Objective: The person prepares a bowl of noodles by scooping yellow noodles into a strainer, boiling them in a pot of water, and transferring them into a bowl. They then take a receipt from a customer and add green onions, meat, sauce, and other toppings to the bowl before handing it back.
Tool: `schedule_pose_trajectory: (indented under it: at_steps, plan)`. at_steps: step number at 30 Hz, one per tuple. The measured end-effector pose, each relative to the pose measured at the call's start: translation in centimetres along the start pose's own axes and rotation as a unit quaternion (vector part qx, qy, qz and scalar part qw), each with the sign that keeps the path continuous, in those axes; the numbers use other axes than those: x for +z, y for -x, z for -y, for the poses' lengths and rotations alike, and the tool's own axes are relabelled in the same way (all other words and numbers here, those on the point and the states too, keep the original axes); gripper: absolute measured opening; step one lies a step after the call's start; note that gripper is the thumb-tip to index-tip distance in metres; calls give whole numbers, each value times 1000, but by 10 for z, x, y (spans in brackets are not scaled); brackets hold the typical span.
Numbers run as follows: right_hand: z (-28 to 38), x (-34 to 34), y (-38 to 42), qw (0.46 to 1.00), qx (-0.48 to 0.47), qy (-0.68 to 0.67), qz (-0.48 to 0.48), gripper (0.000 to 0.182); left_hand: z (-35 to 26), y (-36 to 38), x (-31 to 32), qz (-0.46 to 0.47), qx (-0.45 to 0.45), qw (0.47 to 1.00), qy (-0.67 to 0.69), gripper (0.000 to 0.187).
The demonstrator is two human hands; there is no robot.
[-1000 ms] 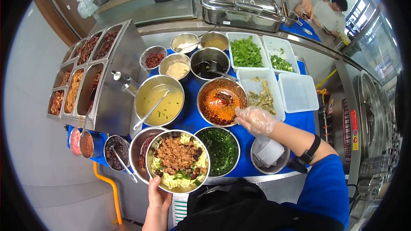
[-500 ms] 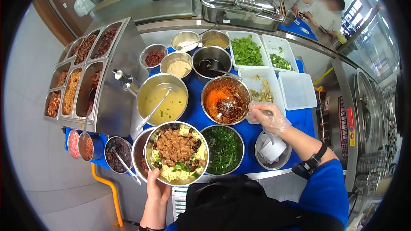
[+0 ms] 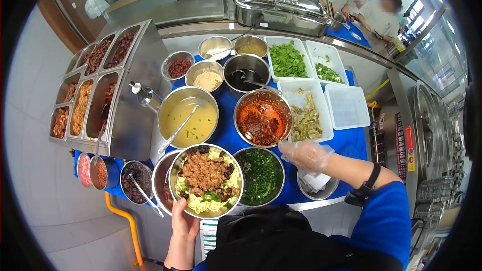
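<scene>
My left hand [image 3: 185, 222] grips the lower rim of a steel bowl [image 3: 206, 180] of yellow noodles topped with minced meat, dark beans and chopped greens. My right hand [image 3: 305, 155], in a clear plastic glove, is at the lower right rim of the steel bowl of red chili oil [image 3: 263, 120]. Its fingers are closed together; what they hold is hidden. Just left of that hand sits a bowl of chopped greens [image 3: 259, 175], and above it is a white tray of pickled vegetables [image 3: 307, 115].
Left of the chili oil stands a bowl of pale broth with a ladle [image 3: 188, 115]. A steel rack of toppings [image 3: 131, 90] rises at the left. Leafy greens [image 3: 287, 59] and a lidded chafing dish [image 3: 281, 7] are at the back. People [image 3: 380, 17] are beyond the counter.
My right hand has moved down and slightly left along the chili bowl's rim. The chili surface, earlier orange and dark in patches, now looks red and liquid. The noodle bowl stays almost in place.
</scene>
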State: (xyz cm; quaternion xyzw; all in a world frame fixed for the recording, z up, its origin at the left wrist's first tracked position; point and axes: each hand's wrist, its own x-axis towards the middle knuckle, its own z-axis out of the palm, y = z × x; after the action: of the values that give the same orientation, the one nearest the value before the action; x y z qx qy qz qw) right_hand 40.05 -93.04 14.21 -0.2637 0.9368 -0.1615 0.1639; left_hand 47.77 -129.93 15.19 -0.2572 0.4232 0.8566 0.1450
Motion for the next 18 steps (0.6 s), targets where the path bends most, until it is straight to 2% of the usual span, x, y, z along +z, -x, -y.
schedule_pose_trajectory:
  at_steps: [3, 6, 9, 18]
  plan:
    - [16, -30, 11, 996, 51, -29, 67, 24, 2, -1, -2, -1, -6, 1000, 8, 76]
    - [33, -45, 9, 999, 2, -45, 5, 23, 0, -1, -3, 9, -19, 999, 35, 73]
    - [28, -33, -1, 998, -53, -26, -7, 23, 2, -2, -4, 7, -15, 999, 29, 73]
    - [-15, 14, -13, 991, -116, 34, -63, 37, 1, 0, 11, -2, -23, 1000, 11, 71]
